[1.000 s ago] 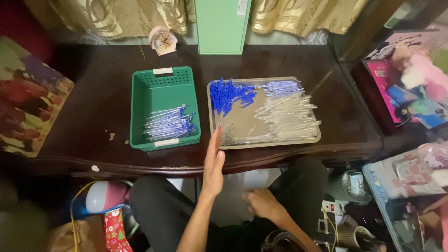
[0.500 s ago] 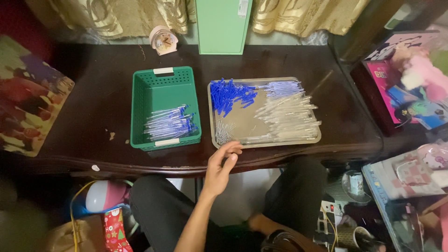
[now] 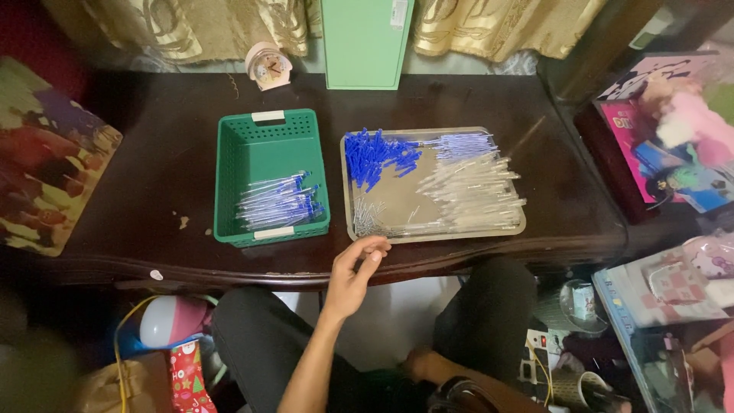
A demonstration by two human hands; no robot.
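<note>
The left hand (image 3: pixel 353 277) is hovering empty, fingers loosely curled, just before the metal tray (image 3: pixel 432 229) of pen parts on the counter (image 3: pixel 153 153); the right hand (image 3: pixel 417 363) is resting low by the lap, grip unclear.

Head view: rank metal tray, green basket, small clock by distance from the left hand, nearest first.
Measured from the left hand, at the table's near edge:
1. Metal tray, just beyond the fingertips, slightly right.
2. Green basket, farther off to the left, holding finished pens.
3. Small clock, farthest, at the back of the table by the curtain.
</note>
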